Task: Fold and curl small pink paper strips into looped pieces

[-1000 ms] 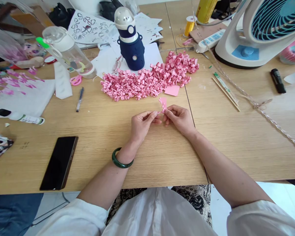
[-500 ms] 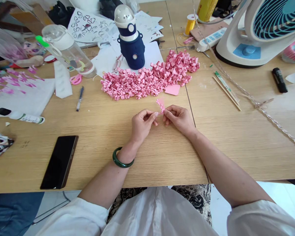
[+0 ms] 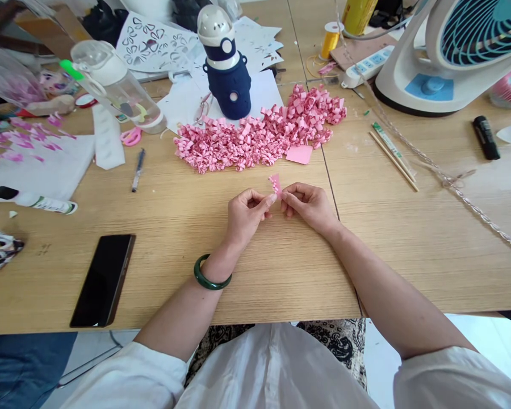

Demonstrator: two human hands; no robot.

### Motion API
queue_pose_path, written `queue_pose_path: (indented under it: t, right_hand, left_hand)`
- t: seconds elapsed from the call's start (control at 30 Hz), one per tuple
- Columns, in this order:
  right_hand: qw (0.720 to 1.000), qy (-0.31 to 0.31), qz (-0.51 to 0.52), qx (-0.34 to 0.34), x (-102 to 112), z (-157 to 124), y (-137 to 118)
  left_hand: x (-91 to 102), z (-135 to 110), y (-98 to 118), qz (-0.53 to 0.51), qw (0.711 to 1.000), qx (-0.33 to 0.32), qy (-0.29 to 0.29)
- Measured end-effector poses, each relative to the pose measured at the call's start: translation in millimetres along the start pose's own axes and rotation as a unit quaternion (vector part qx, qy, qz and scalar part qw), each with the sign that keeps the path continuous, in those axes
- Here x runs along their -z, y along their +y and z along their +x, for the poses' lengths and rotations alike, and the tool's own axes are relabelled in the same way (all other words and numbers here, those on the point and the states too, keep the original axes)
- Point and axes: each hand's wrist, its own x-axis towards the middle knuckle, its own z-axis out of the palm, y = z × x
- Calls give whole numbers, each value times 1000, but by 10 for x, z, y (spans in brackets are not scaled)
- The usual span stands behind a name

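Observation:
Between my two hands stands a small piece of pink paper (image 3: 276, 183) with a curled, fringed left edge. My left hand (image 3: 247, 211) pinches its lower left corner between thumb and forefinger. On the other side my right hand (image 3: 305, 203) grips the lower right part, fingertips pressed together. The fingertips of both hands nearly meet over the wood. Just beyond them lies a long heap of curled pink paper strips (image 3: 238, 145). A flat pink paper square (image 3: 298, 154) touches the heap's right front edge.
A navy bottle (image 3: 230, 85) stands behind the heap, a clear bottle (image 3: 128, 94) to its left. A phone (image 3: 103, 281) lies at front left. Sticks (image 3: 394, 159), a braided cord (image 3: 468, 201) and a fan (image 3: 430, 85) are on the right. Pink scissors (image 3: 131, 136) lie left.
The pink paper has shifted slightly left and turned, so its fringed edge now shows more clearly. Both hands keep their pinch, with the right fingertips moved a little left.

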Motion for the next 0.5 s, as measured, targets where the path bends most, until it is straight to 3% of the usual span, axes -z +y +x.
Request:
queue_pose_path:
  t: [0.2, 0.5]
  right_hand:
    - [1000, -4, 6, -5, -6, 20, 41]
    - [998, 43, 38, -22, -12, 27, 9]
  left_hand:
    - [1, 7, 4, -4, 1000, 0, -3]
    - [-3, 16, 41, -42, 999, 23, -5]
